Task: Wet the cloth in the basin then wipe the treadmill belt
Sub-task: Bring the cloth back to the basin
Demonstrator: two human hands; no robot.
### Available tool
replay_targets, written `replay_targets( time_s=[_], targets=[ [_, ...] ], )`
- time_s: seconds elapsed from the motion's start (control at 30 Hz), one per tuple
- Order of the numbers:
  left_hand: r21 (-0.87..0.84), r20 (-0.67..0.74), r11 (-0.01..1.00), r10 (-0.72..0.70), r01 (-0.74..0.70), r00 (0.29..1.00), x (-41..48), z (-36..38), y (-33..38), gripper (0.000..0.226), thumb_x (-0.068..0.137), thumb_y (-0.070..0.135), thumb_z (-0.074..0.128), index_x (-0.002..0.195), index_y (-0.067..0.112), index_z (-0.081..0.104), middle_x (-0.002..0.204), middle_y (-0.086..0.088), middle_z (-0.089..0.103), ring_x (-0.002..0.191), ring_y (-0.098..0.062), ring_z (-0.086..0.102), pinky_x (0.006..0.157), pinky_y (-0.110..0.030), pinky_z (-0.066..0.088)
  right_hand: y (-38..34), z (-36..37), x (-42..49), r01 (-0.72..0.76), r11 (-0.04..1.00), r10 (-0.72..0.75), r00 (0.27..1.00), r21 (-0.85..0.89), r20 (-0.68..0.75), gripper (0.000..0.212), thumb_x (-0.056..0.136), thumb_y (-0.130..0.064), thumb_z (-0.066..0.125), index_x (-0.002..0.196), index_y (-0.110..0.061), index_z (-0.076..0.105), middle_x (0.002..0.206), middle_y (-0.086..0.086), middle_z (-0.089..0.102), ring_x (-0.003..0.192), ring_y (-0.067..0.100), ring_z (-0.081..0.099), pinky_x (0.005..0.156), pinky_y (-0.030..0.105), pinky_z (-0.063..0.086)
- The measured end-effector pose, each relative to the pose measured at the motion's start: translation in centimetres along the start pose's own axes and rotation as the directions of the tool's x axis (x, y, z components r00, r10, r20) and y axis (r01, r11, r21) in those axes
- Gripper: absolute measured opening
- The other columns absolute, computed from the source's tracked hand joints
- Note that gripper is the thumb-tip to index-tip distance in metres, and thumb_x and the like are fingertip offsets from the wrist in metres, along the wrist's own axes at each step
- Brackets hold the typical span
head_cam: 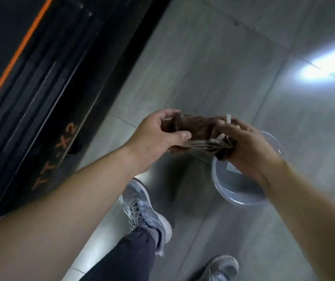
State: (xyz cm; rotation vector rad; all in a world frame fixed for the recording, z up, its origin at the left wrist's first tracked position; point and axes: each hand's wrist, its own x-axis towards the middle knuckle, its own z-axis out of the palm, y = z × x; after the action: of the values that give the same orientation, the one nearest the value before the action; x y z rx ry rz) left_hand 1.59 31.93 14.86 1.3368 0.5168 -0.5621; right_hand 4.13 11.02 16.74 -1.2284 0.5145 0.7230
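A brown cloth (197, 128) with pale striped edges is stretched between my two hands in mid-air. My left hand (158, 136) grips its left end, thumb over the front. My right hand (249, 147) holds the bunched right end. Directly below my right hand stands a translucent bluish basin (229, 191) on the floor, partly hidden by my wrist. The black treadmill (31, 94) lies at the left, with an orange stripe (14, 57) along the belt side and orange lettering on its side rail.
Grey floor tiles (213, 67) spread to the right of the treadmill, with a bright light glare at the far right. My two grey sneakers (142, 209) stand on the floor below my arms, next to the basin.
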Motion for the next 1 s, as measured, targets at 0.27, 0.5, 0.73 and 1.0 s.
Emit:
replay_targets(
  time_s=[0.27,0.5,0.73,1.0],
  targets=[
    [-0.032,0.105,0.979,-0.197,0.201,0.975,-3.2,15.1,-5.0,0.007,0.088,0.007,0.074,0.096,0.008,0.072,0.074,-0.004,0.072,0.061,-0.015,0.067,0.052,-0.024,0.053,4.8,-12.4,-9.6,0.055,0.991,-0.09,0.947,-0.122,-0.308,0.024,0.091,-0.001,0.067,0.113,-0.01,0.062,0.08,0.006,0.069,0.061,0.019,0.069,0.047,0.025,0.05],
    [-0.027,0.064,0.931,-0.362,0.364,0.93,-2.1,25.0,-12.6,0.024,0.091,-0.004,0.066,0.103,0.016,0.068,0.084,-0.005,0.07,0.058,-0.012,0.068,0.062,-0.039,0.061,11.0,-23.8,-12.3,-0.006,0.995,-0.045,0.873,-0.103,-0.486,0.024,0.093,-0.006,0.067,0.113,-0.018,0.063,0.101,0.009,0.072,0.079,0.02,0.071,0.056,0.026,0.054],
    [0.047,0.065,0.938,-0.346,0.343,0.936,4.4,30.6,-18.4,0.033,0.091,-0.009,0.063,0.114,0.014,0.06,0.088,0.007,0.069,0.053,-0.001,0.067,0.044,-0.021,0.053,16.2,-31.4,-7.7,0.062,0.996,-0.007,0.766,0.063,-0.643,0.022,0.095,-0.001,0.062,0.114,-0.012,0.063,0.096,0.012,0.067,0.068,0.018,0.068,0.051,0.029,0.056],
    [0.306,-0.025,0.924,-0.234,0.23,0.972,9.2,32.2,-23.1,0.027,0.089,-0.001,0.071,0.111,0.011,0.061,0.104,-0.008,0.073,0.091,-0.022,0.07,0.085,-0.039,0.059,18.6,-34.9,-3.7,0.069,0.997,-0.038,0.74,0.019,-0.671,0.032,0.096,-0.009,0.063,0.126,-0.016,0.058,0.115,0.01,0.068,0.092,0.024,0.071,0.061,0.034,0.059]
  ],
)
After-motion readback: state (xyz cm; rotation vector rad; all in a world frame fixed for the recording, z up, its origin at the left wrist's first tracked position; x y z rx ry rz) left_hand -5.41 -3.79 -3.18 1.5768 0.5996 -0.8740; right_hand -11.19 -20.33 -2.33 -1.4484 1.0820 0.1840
